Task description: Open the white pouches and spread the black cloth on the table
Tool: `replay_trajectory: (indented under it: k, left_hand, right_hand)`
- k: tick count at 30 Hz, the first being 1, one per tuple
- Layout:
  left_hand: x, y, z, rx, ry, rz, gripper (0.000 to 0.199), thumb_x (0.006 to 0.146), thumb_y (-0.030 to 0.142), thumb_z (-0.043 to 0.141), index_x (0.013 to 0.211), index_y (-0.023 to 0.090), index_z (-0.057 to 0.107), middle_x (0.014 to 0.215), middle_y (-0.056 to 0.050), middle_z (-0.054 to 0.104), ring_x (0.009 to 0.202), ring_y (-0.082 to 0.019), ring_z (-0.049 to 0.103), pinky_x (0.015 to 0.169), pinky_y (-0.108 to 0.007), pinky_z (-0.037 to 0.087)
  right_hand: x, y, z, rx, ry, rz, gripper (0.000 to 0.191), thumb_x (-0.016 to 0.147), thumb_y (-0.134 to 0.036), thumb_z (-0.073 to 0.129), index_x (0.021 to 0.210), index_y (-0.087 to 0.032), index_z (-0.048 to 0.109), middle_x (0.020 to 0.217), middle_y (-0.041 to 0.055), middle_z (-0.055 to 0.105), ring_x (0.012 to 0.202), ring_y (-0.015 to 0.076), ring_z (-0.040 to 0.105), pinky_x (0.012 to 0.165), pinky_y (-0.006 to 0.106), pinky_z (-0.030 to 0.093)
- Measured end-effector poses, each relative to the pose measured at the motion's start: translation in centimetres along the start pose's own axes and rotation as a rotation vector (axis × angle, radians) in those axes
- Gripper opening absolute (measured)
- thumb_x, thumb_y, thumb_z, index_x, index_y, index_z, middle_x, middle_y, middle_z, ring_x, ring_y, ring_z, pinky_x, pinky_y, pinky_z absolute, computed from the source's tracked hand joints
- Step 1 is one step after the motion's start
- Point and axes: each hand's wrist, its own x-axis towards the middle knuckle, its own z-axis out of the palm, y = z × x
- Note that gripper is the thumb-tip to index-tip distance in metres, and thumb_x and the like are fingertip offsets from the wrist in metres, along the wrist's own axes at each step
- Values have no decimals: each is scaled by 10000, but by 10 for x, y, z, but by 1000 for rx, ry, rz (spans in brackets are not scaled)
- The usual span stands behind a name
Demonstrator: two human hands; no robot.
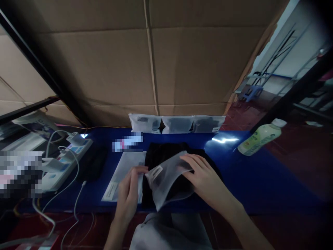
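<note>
Fingers (pixel 194 165) of the right hand (pixel 208 184): spread, resting flat across the upper face of a frosted zip bag (pixel 169 184), with no pinch. Fingers (pixel 137 170) of the left hand (pixel 126 198): pressed together and curled beside the bag's upper-left corner, close to a small white label (pixel 156 173); any pinch on that corner impossible to confirm from this view. Bag location: mid-counter, between both hands, tilted, with its lower corner toward 6 o'clock. Dark cloth visible through the bag's film, and a black garment (pixel 166 154) lying beneath and beyond it, exposed toward 12 o'clock; whether both are one piece, not determinable. Blue counter (pixel 260 177) carrying all items. White printed sheet (pixel 122 173) just beside the left hand, toward 10 o'clock. Three filled frosted bags (pixel 177 124) in a row against a cardboard panel (pixel 104 62) at 12 o'clock. Plastic bottle (pixel 260 137) lying at 2 o'clock. White power strip (pixel 67 163) with plugged-in cables at 9 o'clock.
</note>
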Motion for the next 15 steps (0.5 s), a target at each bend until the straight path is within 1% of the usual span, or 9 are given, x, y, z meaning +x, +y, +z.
replay_trajectory:
  k: [1, 3, 5, 6, 7, 8, 10, 12, 15]
  left_hand:
    - [4, 0, -4, 4, -27, -96, 437, 988, 453, 340, 915, 212, 697, 946, -67, 733, 904, -226, 681, 822, -358, 540]
    - [10, -1, -8, -5, -139, -230, 400, 955, 487, 420, 907, 218, 711, 832, -53, 742, 766, -219, 695, 665, -309, 554]
    - [12, -3, -6, -34, -299, -301, 424, 937, 523, 429, 836, 222, 710, 730, -35, 726, 657, -204, 680, 555, -276, 524]
    - [12, -5, -5, -29, -354, -321, 439, 925, 542, 435, 788, 218, 696, 682, -24, 707, 614, -195, 661, 522, -266, 500]
    - [12, -7, -3, 3, -376, -334, 453, 910, 561, 442, 739, 210, 672, 633, -13, 679, 574, -184, 634, 496, -257, 471]
    - [12, -10, -4, 62, -361, -338, 469, 895, 577, 446, 690, 203, 639, 584, -2, 641, 535, -173, 601, 476, -249, 439]
    - [14, -18, -11, 239, -242, -325, 472, 871, 586, 443, 632, 200, 575, 521, 11, 570, 490, -159, 541, 451, -242, 372]
    - [18, -31, -29, 429, -129, -305, 441, 863, 564, 426, 639, 207, 556, 516, 7, 552, 493, -164, 533, 453, -243, 344]
    - [24, -53, -65, 662, -101, -314, 391, 888, 515, 385, 749, 214, 591, 615, -32, 624, 579, -212, 610, 515, -270, 400]
  right_hand:
    - [-1, 0, -2, 3, 73, -39, 367, 849, 13, 486, 1068, -199, 692, 1270, 131, 604, 1253, 277, 523, 1032, 506, 465]
    - [-1, -2, 4, 16, 194, -105, 366, 911, -44, 473, 1168, -228, 657, 1292, 119, 601, 1305, 261, 479, 1055, 506, 442]
    - [-1, -6, 17, 48, 266, -141, 365, 937, -72, 458, 1214, -233, 632, 1274, 114, 617, 1306, 242, 481, 1052, 483, 450]
    - [-1, -7, 24, 68, 287, -150, 364, 940, -75, 448, 1215, -227, 631, 1272, 117, 619, 1305, 239, 483, 1042, 473, 459]
    - [-1, -7, 31, 87, 296, -152, 368, 937, -69, 437, 1210, -219, 633, 1278, 122, 615, 1307, 240, 481, 1033, 470, 466]
    - [-1, -7, 36, 106, 293, -148, 380, 927, -54, 426, 1204, -210, 634, 1291, 128, 607, 1312, 242, 476, 1029, 474, 468]
    - [-4, -2, 41, 142, 259, -134, 418, 882, -19, 413, 1196, -189, 631, 1334, 143, 576, 1329, 256, 455, 1029, 502, 457]
    - [-8, 6, 40, 181, 205, -113, 448, 825, -7, 427, 1200, -162, 617, 1352, 159, 560, 1316, 275, 461, 1014, 525, 453]
    - [-15, 21, 34, 211, 190, -37, 445, 795, -23, 460, 1189, -165, 611, 1222, 141, 640, 1122, 265, 590, 916, 489, 494]
